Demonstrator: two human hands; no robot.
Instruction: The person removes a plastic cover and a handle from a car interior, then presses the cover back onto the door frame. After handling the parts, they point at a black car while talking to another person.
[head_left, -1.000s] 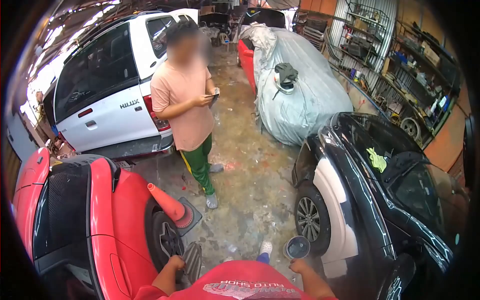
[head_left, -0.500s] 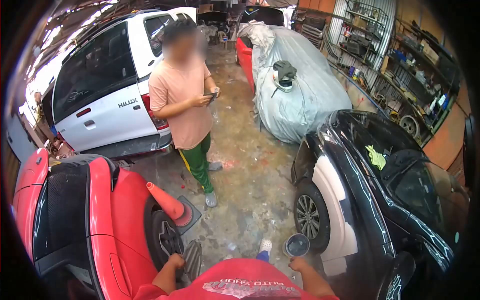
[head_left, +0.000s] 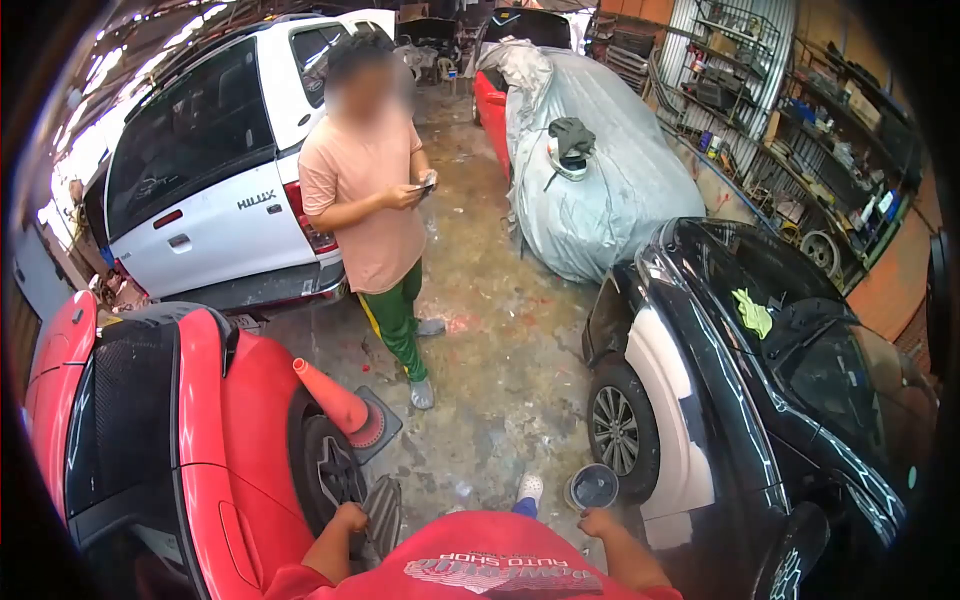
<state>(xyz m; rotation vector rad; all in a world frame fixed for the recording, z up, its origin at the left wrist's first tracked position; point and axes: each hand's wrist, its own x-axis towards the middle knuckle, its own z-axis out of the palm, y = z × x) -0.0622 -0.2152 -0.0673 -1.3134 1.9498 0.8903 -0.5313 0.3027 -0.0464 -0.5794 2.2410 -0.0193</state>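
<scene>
My left hand (head_left: pixel 348 518) is low beside the red car's wheel, its fingers closed at the edge of a dark grey, ribbed, flexible-looking piece (head_left: pixel 383 514). That piece hangs or stands just inside the hand; its exact kind does not show. On the other side my right hand (head_left: pixel 597 522) is curled at the near rim of a round bucket (head_left: pixel 592 487) with dark grey contents. The bucket overlaps the foot of the black car's front tyre (head_left: pixel 617 425) in this view. One white clog (head_left: pixel 530 487) of mine shows between the hands.
A red car (head_left: pixel 235 400) and a tilted orange cone (head_left: pixel 335 398) flank my left; a black car (head_left: pixel 740 370) with pale fender patches flanks my right. Ahead, a person (head_left: pixel 370 220) stands holding a phone-like object beside a white pickup (head_left: pixel 190 170). A covered car (head_left: pixel 590 170) stands beyond.
Both hands, the bucket and the ribbed piece sit very slightly higher in view. The person ahead has shifted their hands a little.
</scene>
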